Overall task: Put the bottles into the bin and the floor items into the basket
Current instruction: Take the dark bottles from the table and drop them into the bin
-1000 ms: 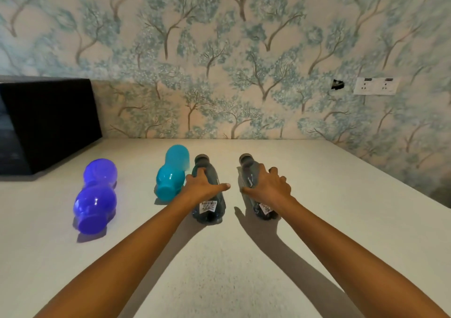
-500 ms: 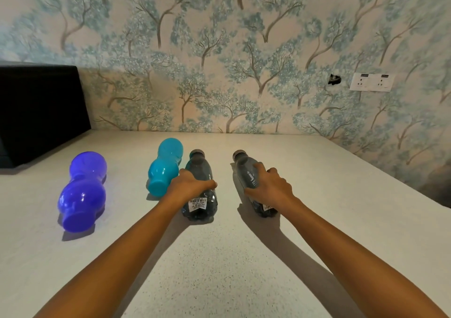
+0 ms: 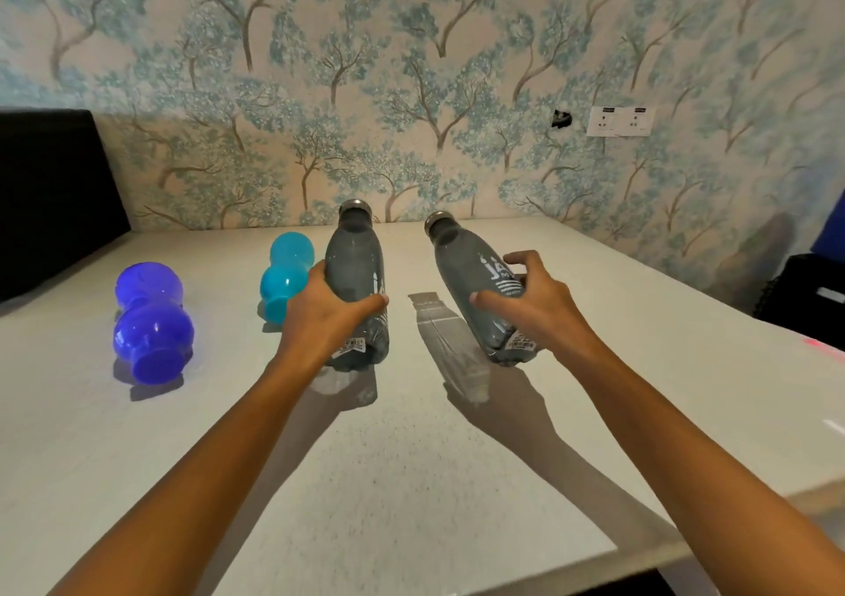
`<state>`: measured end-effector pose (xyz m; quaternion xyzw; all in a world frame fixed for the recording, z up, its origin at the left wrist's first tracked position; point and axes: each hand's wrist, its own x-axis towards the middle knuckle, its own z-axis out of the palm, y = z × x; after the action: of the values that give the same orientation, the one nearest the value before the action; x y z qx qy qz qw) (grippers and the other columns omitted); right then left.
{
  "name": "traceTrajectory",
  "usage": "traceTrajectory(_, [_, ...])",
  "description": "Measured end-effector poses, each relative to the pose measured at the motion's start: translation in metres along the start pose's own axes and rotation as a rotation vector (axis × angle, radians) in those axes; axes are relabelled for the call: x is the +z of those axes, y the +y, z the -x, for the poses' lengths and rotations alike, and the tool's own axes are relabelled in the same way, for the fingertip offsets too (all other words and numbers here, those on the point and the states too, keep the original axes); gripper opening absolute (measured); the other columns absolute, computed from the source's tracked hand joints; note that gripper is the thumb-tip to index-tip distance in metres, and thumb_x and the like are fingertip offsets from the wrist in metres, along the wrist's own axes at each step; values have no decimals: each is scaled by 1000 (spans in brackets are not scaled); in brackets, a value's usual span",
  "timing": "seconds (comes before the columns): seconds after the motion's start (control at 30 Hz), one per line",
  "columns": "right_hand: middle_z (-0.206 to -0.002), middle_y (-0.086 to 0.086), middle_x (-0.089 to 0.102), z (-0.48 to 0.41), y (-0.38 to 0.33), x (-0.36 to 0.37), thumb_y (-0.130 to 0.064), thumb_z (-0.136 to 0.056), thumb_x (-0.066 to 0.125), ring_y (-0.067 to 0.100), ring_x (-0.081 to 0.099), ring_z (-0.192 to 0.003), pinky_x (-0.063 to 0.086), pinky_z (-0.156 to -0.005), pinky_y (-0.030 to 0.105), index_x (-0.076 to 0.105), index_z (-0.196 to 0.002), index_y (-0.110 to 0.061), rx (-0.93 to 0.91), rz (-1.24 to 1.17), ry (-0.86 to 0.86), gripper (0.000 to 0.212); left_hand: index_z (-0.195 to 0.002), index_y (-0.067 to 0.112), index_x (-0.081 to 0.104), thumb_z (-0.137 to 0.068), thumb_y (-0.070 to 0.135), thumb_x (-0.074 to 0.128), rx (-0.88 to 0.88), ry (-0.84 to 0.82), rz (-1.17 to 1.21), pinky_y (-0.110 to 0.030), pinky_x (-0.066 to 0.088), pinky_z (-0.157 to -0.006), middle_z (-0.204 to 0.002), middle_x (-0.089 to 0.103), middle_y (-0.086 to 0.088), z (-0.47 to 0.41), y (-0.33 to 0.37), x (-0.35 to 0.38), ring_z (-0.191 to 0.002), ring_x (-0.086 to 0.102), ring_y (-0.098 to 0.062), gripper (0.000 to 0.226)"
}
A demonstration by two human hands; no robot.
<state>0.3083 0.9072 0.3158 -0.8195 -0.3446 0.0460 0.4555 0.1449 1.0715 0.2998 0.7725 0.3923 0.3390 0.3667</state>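
Two grey bottles with metal caps are held just above the white table (image 3: pixel 411 481), caps pointing away from me. My left hand (image 3: pixel 320 316) grips the left grey bottle (image 3: pixel 354 266) around its lower body. My right hand (image 3: pixel 530 307) grips the right grey bottle (image 3: pixel 466 271), which has white lettering and tilts to the left. Their shadows fall on the table below them. A teal bottle (image 3: pixel 286 278) lies on the table just left of my left hand. A blue bottle (image 3: pixel 151 321) lies farther left. No bin or basket is in view.
A black box (image 3: pixel 50 193) stands at the table's back left against the tree-patterned wall. A white socket plate (image 3: pixel 619 121) is on the wall. Dark objects (image 3: pixel 809 294) sit beyond the table's right edge. The table's near edge runs across the lower right.
Both hands have lifted the grey bottles off the table, where they lay flat before. The bottles now tilt upward with shadows beneath. The teal and blue bottles have not moved.
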Motion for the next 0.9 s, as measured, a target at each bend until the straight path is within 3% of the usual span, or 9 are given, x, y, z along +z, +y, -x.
traceTrajectory(0.1, [-108, -1, 59, 33, 6, -20, -40, -74, 77, 15, 65, -84, 52, -61, 23, 43, -125, -28, 35, -181, 58, 62, -148, 21, 25, -78, 43, 72, 28, -8, 76, -37, 43, -101, -143, 43, -5, 29, 8, -3, -117, 49, -22, 86])
traceTrajectory(0.2, [-113, 0, 63, 61, 15, -39, -38, -73, 78, 20, 68, -91, 56, -74, 33, 50, -120, -28, 59, -359, 87, 55, -149, 23, 24, -77, 44, 73, 26, -21, 135, -38, 44, -100, -146, 41, -5, 56, 14, -3, -123, 49, -26, 89])
traceTrajectory(0.37, [-113, 5, 64, 103, 27, -72, -39, -64, 78, 21, 70, -90, 51, -66, 28, 56, -118, -22, 67, -580, 81, 61, -148, 28, 25, -71, 38, 79, 95, -24, 207, -27, 45, -86, -143, 44, -3, 107, 29, 5, -103, 50, -16, 94])
traceTrajectory(0.53, [-112, 7, 67, 146, 51, -110, -40, -63, 77, 21, 71, -92, 51, -68, 31, 58, -118, -23, 82, -646, 46, 60, -147, 33, 26, -69, 37, 81, 122, -38, 236, -32, 46, -90, -143, 44, -2, 161, 51, 23, -105, 49, -14, 95])
traceTrajectory(0.73, [-110, 8, 70, 205, 101, -175, -39, -58, 80, 24, 71, -95, 54, -86, 40, 63, -116, -21, 109, -654, 32, 62, -146, 36, 28, -68, 38, 82, 122, -71, 241, -39, 50, -95, -136, 48, 1, 244, 84, 61, -109, 52, -17, 95])
traceTrajectory(0.9, [-110, 4, 72, 263, 144, -238, -27, -67, 75, 19, 71, -95, 53, -77, 25, 64, -118, -19, 117, -603, 25, 53, -142, 44, 30, -59, 46, 85, 63, -210, 248, -36, 53, -85, -120, 49, 9, 318, 103, 92, -102, 59, -17, 99])
